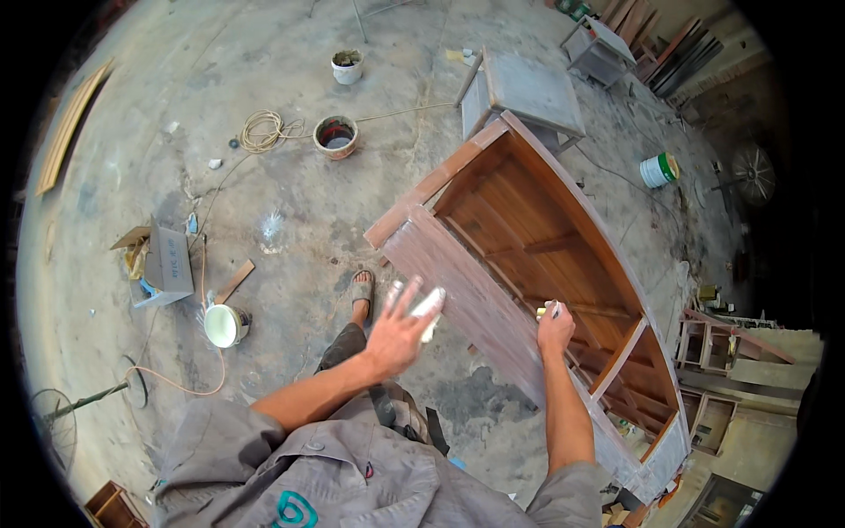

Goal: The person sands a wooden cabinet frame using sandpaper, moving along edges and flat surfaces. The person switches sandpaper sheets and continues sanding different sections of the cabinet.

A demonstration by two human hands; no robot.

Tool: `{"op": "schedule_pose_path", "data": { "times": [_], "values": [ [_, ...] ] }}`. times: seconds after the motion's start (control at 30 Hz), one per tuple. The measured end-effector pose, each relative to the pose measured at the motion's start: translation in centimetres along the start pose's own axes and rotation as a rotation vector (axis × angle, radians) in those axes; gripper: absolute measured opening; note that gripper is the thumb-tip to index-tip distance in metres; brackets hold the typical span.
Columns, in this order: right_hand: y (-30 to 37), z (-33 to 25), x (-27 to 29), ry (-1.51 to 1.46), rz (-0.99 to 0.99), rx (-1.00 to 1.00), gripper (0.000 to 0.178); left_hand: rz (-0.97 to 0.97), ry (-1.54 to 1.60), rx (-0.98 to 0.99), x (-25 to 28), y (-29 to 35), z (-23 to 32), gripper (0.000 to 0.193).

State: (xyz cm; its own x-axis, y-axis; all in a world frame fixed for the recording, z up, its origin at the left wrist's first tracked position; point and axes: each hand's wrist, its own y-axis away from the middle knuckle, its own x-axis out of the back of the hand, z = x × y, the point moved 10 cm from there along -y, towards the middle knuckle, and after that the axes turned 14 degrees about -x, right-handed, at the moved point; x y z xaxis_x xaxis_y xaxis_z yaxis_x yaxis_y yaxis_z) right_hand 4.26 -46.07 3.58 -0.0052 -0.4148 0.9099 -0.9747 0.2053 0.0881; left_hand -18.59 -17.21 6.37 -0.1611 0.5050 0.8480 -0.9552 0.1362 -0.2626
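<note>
One reddish-brown, partly whitened wooden cabinet frame (528, 238) sits before you, your left hand (396, 339) spread near it, your right hand (556, 331) pinching a small pale-yellow object (541, 312).

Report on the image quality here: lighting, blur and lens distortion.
Head view: light is soft and diffuse over the concrete floor, with no strong glare; head view: the right margin falls into deep shadow around the spoked wheel; head view: the fingers of the left hand look slightly smeared, perhaps from motion; head view: fisheye distortion, with black corners.
</note>
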Motion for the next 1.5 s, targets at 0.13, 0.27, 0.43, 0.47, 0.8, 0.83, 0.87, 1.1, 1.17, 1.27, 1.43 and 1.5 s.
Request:
{"op": "schedule_pose_path", "data": {
  "times": [0.13,0.27,0.43,0.47,0.8,0.83,0.87,1.1,1.17,1.27,1.43,1.5],
  "values": [
    [-0.1,0.3,-0.2,-0.029,-0.015,-0.013,0.033,0.162,-0.104,0.013,4.6,0.3,-6.1,0.077],
    [-0.8,0.8,-0.5,-0.05,-0.032,-0.053,0.033,0.088,-0.172,0.022,6.0,1.2,-9.3,0.076],
    [0.2,-0.3,0.2,-0.028,-0.029,-0.015,0.031,0.005,-0.137,0.034,5.3,-1.3,-10.3,0.072],
    [0.3,-0.2,0.1,-0.029,-0.023,-0.011,0.03,0.024,-0.148,0.024,5.3,-0.3,-10.1,0.072],
    [0.4,0.3,0.3,-0.031,-0.016,-0.02,0.031,0.073,-0.138,-0.049,7.4,-1.1,-9.2,0.078],
    [0.3,0.2,0.3,-0.036,-0.018,-0.025,0.03,0.059,-0.143,-0.038,7.1,-1.7,-9.6,0.077],
    [0.0,-0.3,0.5,-0.037,-0.003,-0.015,0.031,0.045,-0.147,-0.028,6.8,-2.7,-10.0,0.077],
    [0.7,-1.0,0.8,-0.008,-0.026,-0.042,0.032,0.101,-0.19,0.023,5.5,-4.4,-9.4,0.069],
    [0.4,-0.8,0.6,-0.01,-0.004,-0.017,0.032,0.153,-0.136,-0.076,2.4,-4.9,-5.0,0.066],
    [-0.1,0.2,0.1,-0.001,-0.001,-0.03,0.032,-0.096,-0.076,-0.205,-0.7,-4.9,-0.7,0.07],
    [0.0,0.2,0.0,-0.04,-0.027,-0.03,0.03,0.111,-0.26,0.037,5.3,-4.7,-9.7,0.071],
    [-0.2,0.3,-0.4,-0.031,-0.032,-0.023,0.03,0.183,-0.187,-0.031,2.5,-4.5,-5.0,0.068]
  ]
}}
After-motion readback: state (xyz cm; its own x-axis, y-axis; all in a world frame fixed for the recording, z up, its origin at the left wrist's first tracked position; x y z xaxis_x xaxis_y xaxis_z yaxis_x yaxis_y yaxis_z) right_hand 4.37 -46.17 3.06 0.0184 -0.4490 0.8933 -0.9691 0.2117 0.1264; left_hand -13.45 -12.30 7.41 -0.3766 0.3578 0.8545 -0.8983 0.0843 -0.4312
